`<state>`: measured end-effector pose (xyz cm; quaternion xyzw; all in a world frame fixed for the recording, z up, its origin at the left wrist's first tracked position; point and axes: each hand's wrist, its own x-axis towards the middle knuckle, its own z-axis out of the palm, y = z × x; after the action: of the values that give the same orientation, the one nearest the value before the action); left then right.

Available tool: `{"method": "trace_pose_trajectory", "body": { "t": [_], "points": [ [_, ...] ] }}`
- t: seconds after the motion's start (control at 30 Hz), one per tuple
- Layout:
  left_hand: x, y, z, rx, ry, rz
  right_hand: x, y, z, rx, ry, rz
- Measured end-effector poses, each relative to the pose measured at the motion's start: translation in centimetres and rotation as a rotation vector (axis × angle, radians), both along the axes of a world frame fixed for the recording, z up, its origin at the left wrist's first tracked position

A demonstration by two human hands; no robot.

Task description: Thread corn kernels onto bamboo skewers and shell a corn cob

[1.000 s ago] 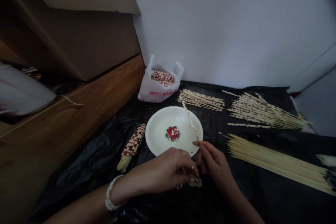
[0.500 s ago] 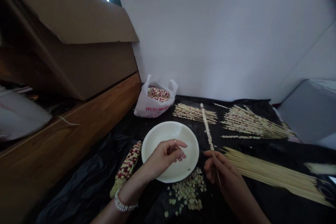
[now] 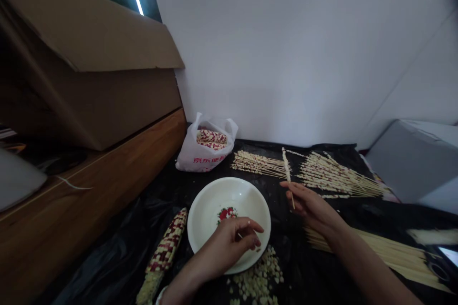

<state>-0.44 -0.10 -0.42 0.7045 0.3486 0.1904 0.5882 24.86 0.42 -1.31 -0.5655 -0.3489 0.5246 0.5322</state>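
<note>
My right hand (image 3: 315, 207) pinches the bare lower end of a skewer threaded with corn kernels (image 3: 286, 167), which points up and away from me. Over the near right part of a white basin (image 3: 193, 214), my left hand (image 3: 232, 243) hovers with thumb and fingers curled but apart, gripping nothing that I can see. A red flower print shows on the basin's bottom. Loose kernels (image 3: 261, 271) lie in front of the basin on black plastic sheeting. To its left rests a red-and-cream corn cob (image 3: 166, 248), partly stripped at the near end.
Behind the basin stands a white plastic bag (image 3: 203, 159) of corn cobs. Two piles of threaded skewers, one left (image 3: 252, 163) and one right (image 3: 325, 171), lie along the wall. Bare bamboo sticks (image 3: 390, 252) lie at right, partly behind my forearm. A cardboard box (image 3: 125, 100) is at left.
My right hand has carried the threaded skewer forward, toward the finished-looking piles by the wall. My left hand has shifted slightly toward the basin's near side. The view has tilted up a little.
</note>
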Motion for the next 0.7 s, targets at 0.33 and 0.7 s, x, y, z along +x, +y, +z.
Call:
{"method": "trace_pose_trajectory", "body": {
  "t": [0.33,0.7],
  "points": [
    [-0.4,-0.3,0.5,0.078,0.111,-0.014,6.7,7.9,-0.7,-0.148,-0.815,0.028],
    [-0.7,-0.7,0.5,0.066,0.161,0.011,3.3,12.5,-1.8,-0.102,-1.631,0.269]
  ]
}}
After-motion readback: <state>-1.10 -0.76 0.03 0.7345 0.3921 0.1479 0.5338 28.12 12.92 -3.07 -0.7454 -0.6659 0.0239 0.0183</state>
